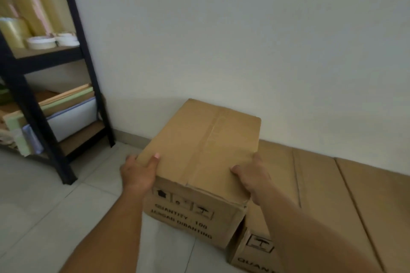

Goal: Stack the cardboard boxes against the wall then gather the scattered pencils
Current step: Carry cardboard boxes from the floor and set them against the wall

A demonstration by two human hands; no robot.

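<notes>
box (pixel 199 150): off the floor (pixel 44 206), far end near wall (pixel 221 29), right of shelf (pixel 44 99), overlapping second box (pixel 255 248) at near right | left hand (pixel 138 175): fingers clamped on near-left corner, thumb on top | right hand (pixel 250 177): fingers clamped on near-right edge

Both hands (pixel 138 174) on cardboard box (pixel 199 150)
</notes>
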